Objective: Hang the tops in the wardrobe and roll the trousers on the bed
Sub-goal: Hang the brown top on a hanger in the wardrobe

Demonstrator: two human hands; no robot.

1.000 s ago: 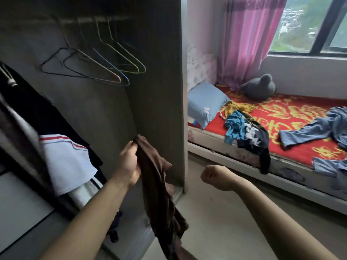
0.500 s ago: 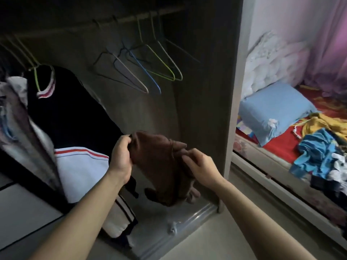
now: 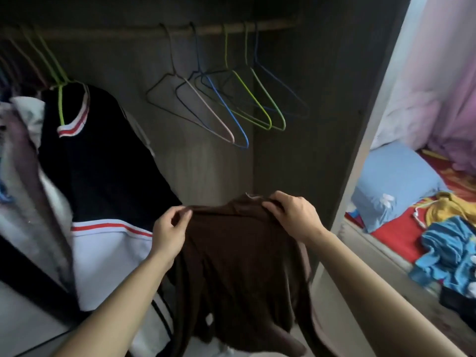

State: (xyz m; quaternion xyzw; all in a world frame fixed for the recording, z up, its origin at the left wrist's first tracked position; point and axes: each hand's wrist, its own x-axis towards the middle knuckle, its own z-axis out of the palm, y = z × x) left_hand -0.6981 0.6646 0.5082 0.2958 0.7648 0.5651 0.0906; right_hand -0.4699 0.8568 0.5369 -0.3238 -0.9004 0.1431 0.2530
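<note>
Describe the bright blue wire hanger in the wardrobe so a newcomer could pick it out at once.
In the dark wooden wardrobe, follow the wooden rail right of the hung black-and-white jersey to the cluster of empty wire hangers. The bright blue wire hanger hangs mid-cluster, between a pale pink hanger and a yellow-green hanger; its bright blue arm reaches lowest.

Brown top point(image 3: 242, 243) between both hands

Two hands point(image 3: 168, 231) point(image 3: 293, 215), one brown top point(image 3: 239, 253), one pillow point(image 3: 396, 186)
</note>
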